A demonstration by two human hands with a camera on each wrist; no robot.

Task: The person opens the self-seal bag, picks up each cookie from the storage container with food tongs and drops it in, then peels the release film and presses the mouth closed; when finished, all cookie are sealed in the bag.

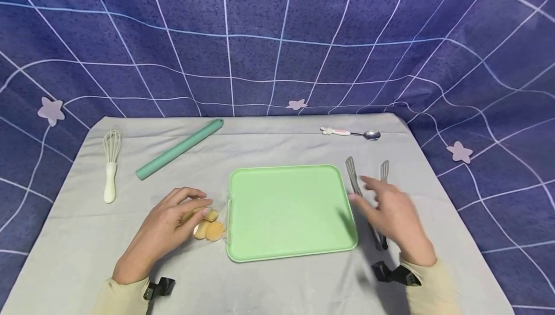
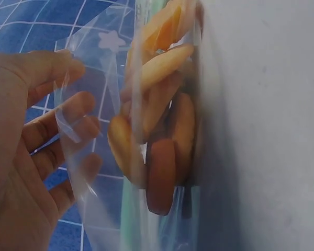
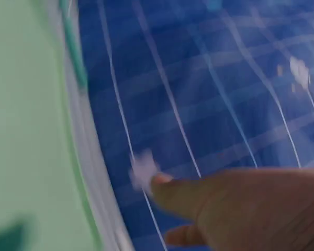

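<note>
A clear plastic bag [image 2: 107, 209] holds several yellow-orange slices [image 1: 214, 230] and lies left of the green tray [image 1: 286, 214]. My left hand [image 1: 173, 216] is at this bag, its thumb and fingertips close over the slices. In the left wrist view the left fingers [image 2: 76, 107] are loosely bent and show through the film, apart from the slices [image 2: 161, 172]. Metal tongs [image 1: 351, 170] with slotted ends lie right of the tray. Above them is my right hand [image 1: 392, 211], blurred, fingers spread, holding nothing; it partly hides the tongs.
A white whisk [image 1: 110, 175] lies at the far left, beside a green rolling pin [image 1: 179, 150]. Near the back edge is a spoon [image 1: 371, 135] with a pink-and-white handle. Behind the cloth-covered table [image 1: 277, 286] hangs a blue curtain [image 1: 251, 55].
</note>
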